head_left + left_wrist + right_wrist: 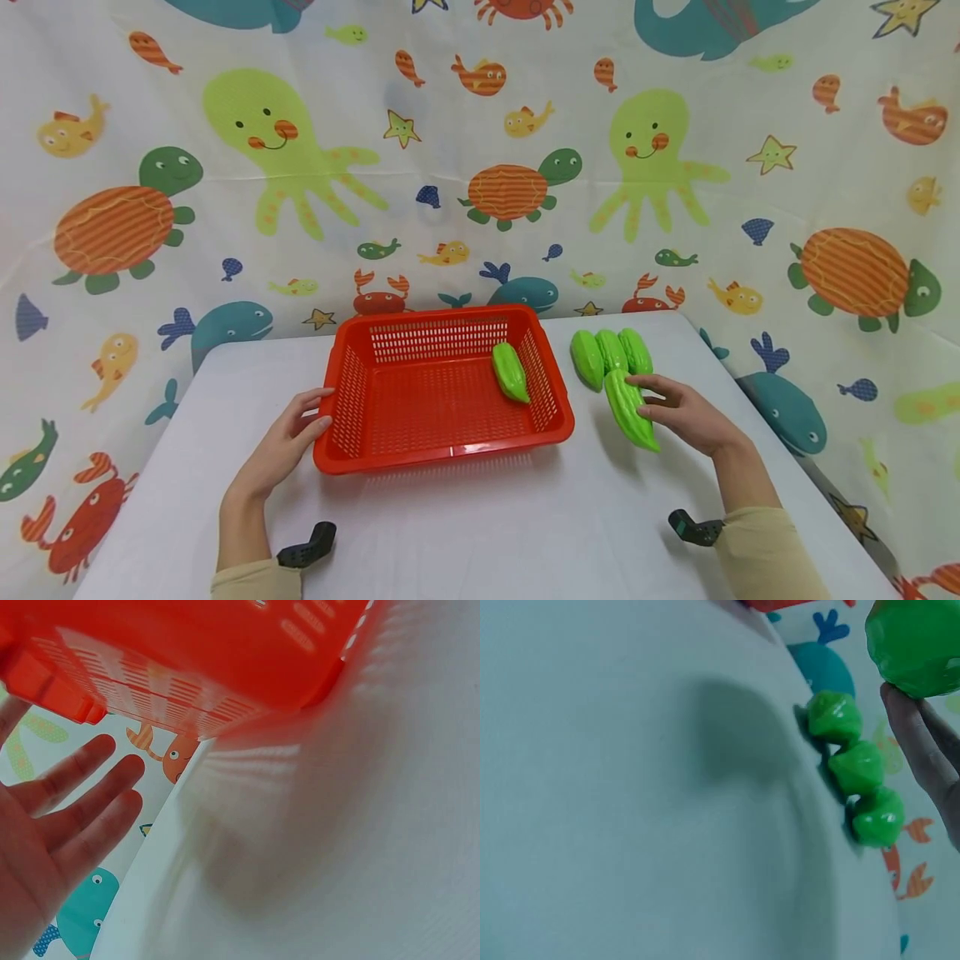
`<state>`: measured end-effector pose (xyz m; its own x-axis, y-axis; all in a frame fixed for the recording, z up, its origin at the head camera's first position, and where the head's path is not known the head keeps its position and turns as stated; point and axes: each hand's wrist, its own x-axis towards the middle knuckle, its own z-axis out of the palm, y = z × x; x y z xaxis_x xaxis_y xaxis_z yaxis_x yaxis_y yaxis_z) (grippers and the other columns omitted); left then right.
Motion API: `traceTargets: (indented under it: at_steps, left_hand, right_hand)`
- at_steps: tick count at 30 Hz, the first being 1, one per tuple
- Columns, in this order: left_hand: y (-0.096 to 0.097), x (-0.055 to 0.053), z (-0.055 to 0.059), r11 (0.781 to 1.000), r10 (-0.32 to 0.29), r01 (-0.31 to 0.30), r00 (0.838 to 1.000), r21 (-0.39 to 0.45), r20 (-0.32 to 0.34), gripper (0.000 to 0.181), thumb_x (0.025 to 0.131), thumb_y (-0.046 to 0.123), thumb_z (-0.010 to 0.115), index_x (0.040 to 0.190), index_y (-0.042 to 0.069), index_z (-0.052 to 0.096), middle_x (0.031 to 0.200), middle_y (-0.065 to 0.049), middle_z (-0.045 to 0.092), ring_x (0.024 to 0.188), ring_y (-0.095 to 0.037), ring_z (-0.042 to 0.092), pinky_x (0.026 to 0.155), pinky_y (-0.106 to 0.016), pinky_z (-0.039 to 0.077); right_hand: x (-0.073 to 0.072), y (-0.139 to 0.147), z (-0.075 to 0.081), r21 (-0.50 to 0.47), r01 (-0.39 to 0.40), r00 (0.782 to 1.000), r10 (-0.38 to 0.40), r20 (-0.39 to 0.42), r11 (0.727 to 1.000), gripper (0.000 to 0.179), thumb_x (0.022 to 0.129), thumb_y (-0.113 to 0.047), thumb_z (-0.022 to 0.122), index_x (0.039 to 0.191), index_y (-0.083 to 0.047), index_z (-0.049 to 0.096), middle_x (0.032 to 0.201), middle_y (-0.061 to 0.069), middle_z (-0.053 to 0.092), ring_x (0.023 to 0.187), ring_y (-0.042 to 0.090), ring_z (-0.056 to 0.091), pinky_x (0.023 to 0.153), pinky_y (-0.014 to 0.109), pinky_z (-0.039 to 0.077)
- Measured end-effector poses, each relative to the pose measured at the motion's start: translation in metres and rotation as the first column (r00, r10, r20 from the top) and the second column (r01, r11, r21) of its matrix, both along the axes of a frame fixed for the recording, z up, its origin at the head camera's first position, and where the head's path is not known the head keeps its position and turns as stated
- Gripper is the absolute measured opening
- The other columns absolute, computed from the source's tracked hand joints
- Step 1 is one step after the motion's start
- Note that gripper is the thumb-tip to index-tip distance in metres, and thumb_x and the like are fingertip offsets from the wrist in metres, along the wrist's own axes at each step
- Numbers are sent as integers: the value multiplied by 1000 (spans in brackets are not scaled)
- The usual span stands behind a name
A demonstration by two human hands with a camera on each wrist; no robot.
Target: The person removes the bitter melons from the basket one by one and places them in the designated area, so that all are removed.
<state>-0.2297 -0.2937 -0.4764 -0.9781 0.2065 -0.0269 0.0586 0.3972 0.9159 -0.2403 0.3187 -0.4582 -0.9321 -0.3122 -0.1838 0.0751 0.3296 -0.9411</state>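
In the right wrist view, the held green gourd (915, 649) runs past the top and right edges, and the right hand (926, 750) is cut off at the right. In the left wrist view, the red basket (225, 645) leaves at the top, the left hand (52, 832) at the left; the gourd inside the basket (510, 372) cannot be made out there. The head view crops both sleeves (255, 582) and the bench (480, 533) at the bottom.
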Motion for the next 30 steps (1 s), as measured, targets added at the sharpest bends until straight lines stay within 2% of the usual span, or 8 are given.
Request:
traceTargets:
  at_steps: [3, 6, 15, 24, 30]
  left_hand:
    - [-1, 0, -1, 1000, 5, -5, 1000, -3, -6, 55, 101, 33, 53, 149, 15, 32, 146, -22, 35, 129, -46, 39, 94, -61, 46]
    - [-1, 0, -1, 1000, 8, -9, 1000, -9, -10, 55, 101, 34, 53, 149, 15, 32, 147, -22, 35, 130, -47, 38, 94, -62, 46]
    - [-1, -2, -2, 1000, 9, -9, 1000, 0, 10, 57, 100, 36, 54, 149, 16, 32, 147, -21, 33, 131, -46, 38, 95, -62, 45]
    - [-1, -2, -4, 1000, 12, -12, 1000, -8, 9, 57, 100, 36, 53, 149, 17, 32, 147, -21, 33, 131, -47, 36, 95, -63, 45]
    - [-2, -1, -4, 1000, 13, -13, 1000, -15, 9, 57, 100, 36, 53, 149, 17, 32, 148, -22, 32, 132, -48, 35, 95, -64, 44]
  right_hand:
    - [-2, 3, -8, 20, -3, 1000, 3, 15, 1000, 51, 97, -21, 61, 143, -8, 45, 153, 16, 23, 137, 45, 28, 106, 44, 39]
    - [-4, 4, -17, 30, -3, 999, 1, 44, 1000, 52, 97, -24, 62, 144, -10, 45, 154, 15, 24, 138, 44, 28, 109, 51, 36]
    - [-5, 5, -35, 91, 17, 997, -23, 74, 996, 57, 94, -27, 65, 145, -10, 45, 155, 18, 26, 140, 49, 24, 107, 55, 37]
    - [-7, 2, -34, 214, 21, 999, -31, 41, 977, 57, 92, -35, 67, 143, -17, 49, 157, 19, 24, 139, 51, 27, 104, 65, 34]
    - [-7, 2, -37, 249, 25, 999, -30, 19, 968, 56, 92, -39, 66, 142, -18, 51, 153, 19, 31, 137, 48, 31, 105, 67, 31]
